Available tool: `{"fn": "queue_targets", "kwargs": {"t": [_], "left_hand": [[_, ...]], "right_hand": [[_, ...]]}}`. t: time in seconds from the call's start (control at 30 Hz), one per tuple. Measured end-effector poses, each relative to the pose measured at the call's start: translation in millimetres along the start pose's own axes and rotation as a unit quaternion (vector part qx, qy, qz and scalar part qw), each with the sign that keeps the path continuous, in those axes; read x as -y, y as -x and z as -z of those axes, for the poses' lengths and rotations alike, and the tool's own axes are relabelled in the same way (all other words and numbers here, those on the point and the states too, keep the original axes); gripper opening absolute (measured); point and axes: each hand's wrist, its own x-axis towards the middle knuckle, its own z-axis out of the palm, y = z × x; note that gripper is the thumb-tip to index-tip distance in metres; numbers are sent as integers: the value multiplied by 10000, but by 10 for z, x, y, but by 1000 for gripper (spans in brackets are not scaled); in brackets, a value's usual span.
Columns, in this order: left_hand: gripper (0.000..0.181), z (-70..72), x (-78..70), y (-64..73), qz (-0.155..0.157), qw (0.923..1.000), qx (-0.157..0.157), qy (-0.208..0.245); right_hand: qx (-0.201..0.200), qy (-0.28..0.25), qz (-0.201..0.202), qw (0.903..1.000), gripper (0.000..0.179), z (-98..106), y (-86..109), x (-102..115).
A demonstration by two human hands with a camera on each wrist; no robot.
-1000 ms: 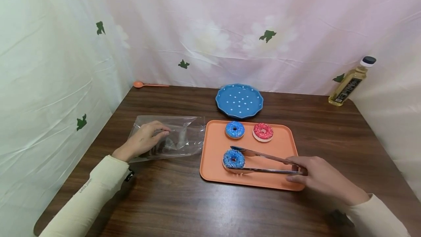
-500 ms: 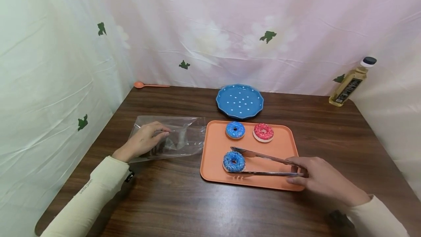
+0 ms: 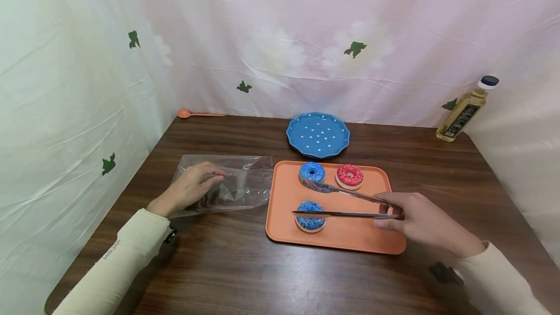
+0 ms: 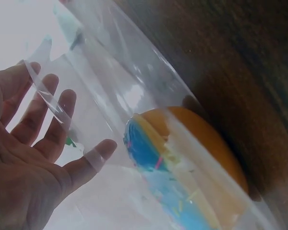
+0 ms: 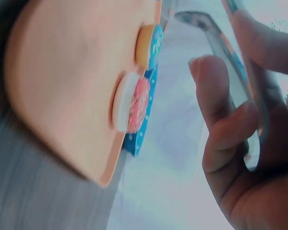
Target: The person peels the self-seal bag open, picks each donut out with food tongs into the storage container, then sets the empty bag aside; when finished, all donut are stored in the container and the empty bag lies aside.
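Note:
My left hand (image 3: 192, 184) pinches the rim of a clear plastic bag (image 3: 245, 179) at the left of the table. In the left wrist view, a blue-iced donut (image 4: 156, 167) with an orange base shows through the plastic. My right hand (image 3: 420, 220) holds metal tongs (image 3: 350, 215) by the hinged end, their arms spread with nothing between the tips. One arm of the tongs crosses over the dark-sprinkled blue donut (image 3: 311, 223) in this view; the other overlaps the lower edge of the light blue donut (image 3: 316, 166). A red donut (image 3: 349, 176) sits beside the latter.
The donuts lie on an orange tray (image 3: 345, 242) in the middle of the table. Behind it stands a blue dotted plate (image 3: 302, 130). An orange spoon (image 3: 184, 113) lies at the back left, and an oil bottle (image 3: 461, 115) stands at the back right.
My right hand has shifted the tongs up and away from the front blue donut, which was between their arms and stays on the tray. My left hand keeps its place on the bag.

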Motion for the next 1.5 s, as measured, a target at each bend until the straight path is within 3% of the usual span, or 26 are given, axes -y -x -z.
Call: {"fn": "queue_targets", "kwargs": {"t": [0.27,0.6,0.83,1.13,1.5], "left_hand": [[27,2,-4,23,19,10000,-66,-52],[28,14,2,29,58,9999,-73,-74],[28,17,11,37,27,9999,-77,-59],[28,28,-8,34,-2,9999,-82,-59],[28,23,-6,15,31,10000,-36,57]], "right_hand": [[59,-70,168,9998,30,-59,-283,157],[-37,224,493,9985,50,-98,-533,389],[-174,606,749,9952,40,-155,-779,553],[101,625,1092,9920,40,-213,-1136,763],[791,434,1286,9876,52,-434,-1516,997]]}}
